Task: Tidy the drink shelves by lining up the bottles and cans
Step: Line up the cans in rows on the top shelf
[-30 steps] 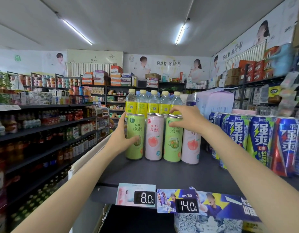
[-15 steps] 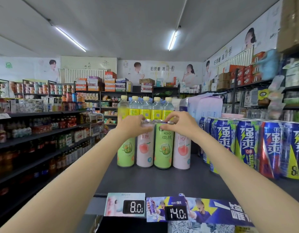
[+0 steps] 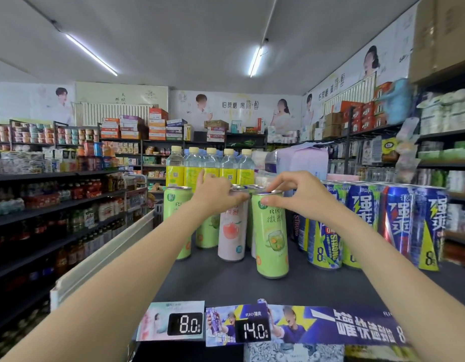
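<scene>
1. Far left of the pink peach can (image 3: 231, 231), a green can (image 3: 177, 220) stands alone near the shelf's (image 3: 226, 286) left edge, partly hidden behind the left forearm. Half a second ago these cans stood in one tight row; now that row has opened up.
2. The left hand (image 3: 215, 195) has moved off the green can it cupped a second ago and now pinches the top rim of the pink peach can, fingers curled over the lid. That can sits slightly forward of a second green can (image 3: 207, 231) just behind and left of it.
3. Right of the pink peach can, the right hand (image 3: 291, 190) grasps the rim of the front green can (image 3: 271, 231), thumb on its side and fingertips on the lid. This one has come well forward and now stands nearest the shelf's front edge.
4. Behind the pink peach can, yellow-labelled bottles (image 3: 210, 168) stand in a row, untouched.
5. Further right, the blue cans (image 3: 356, 226) form their own block, apart from the slim ones.
6. My read: the cans are being pulled forward to the shelf's front edge. One is out, the pink is following, and the line is not yet even, so there is plenty left to do.
</scene>
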Demonstrator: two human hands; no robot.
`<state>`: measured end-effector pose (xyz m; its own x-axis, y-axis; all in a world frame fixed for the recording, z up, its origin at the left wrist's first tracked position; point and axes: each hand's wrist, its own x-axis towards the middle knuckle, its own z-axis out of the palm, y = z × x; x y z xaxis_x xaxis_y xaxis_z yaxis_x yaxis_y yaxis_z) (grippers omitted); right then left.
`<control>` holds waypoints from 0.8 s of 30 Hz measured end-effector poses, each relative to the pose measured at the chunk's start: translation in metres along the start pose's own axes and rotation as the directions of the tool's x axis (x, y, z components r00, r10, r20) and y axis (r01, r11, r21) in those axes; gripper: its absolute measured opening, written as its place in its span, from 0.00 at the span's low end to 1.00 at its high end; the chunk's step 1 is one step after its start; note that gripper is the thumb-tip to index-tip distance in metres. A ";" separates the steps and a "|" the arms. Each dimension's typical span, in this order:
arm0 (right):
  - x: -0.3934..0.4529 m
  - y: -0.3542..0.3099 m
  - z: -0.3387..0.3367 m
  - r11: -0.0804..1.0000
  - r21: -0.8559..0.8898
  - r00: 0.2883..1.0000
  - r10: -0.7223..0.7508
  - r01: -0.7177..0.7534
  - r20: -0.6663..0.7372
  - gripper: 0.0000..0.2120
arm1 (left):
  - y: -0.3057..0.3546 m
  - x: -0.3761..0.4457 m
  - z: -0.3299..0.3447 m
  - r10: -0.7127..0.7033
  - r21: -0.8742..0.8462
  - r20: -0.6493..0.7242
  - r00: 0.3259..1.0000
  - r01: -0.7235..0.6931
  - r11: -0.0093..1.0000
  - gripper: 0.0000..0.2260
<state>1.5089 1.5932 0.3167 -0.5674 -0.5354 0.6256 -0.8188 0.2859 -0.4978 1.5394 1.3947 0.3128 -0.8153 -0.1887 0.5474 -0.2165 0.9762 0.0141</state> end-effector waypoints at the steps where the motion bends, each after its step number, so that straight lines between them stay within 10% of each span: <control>1: -0.001 0.002 0.000 1.000 0.004 1.000 0.006 -0.006 -0.006 0.11 | 0.002 0.002 0.002 0.001 -0.003 -0.007 1.000 -0.001 1.000 0.24; 9: -0.002 0.005 0.002 0.997 0.064 0.998 0.046 -0.044 -0.032 0.12 | 0.005 0.002 0.004 -0.025 -0.021 0.067 0.997 0.026 0.999 0.26; 17: 0.016 -0.032 0.030 0.990 0.136 1.000 -0.025 0.025 -0.001 0.12 | -0.062 -0.028 -0.018 -0.164 -0.102 -0.160 0.973 0.149 0.984 0.16; 24: 0.052 -0.049 0.076 0.997 -0.003 0.997 -0.077 0.077 0.021 0.12 | -0.086 -0.059 -0.007 -0.182 -0.443 -0.033 0.983 0.149 0.884 0.19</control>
<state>1.5260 1.4905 0.3278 -0.5009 -0.5726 0.6490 -0.8601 0.2461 -0.4467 1.6100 1.3226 0.2848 -0.7444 -0.3594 0.5628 -0.0746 0.8823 0.4647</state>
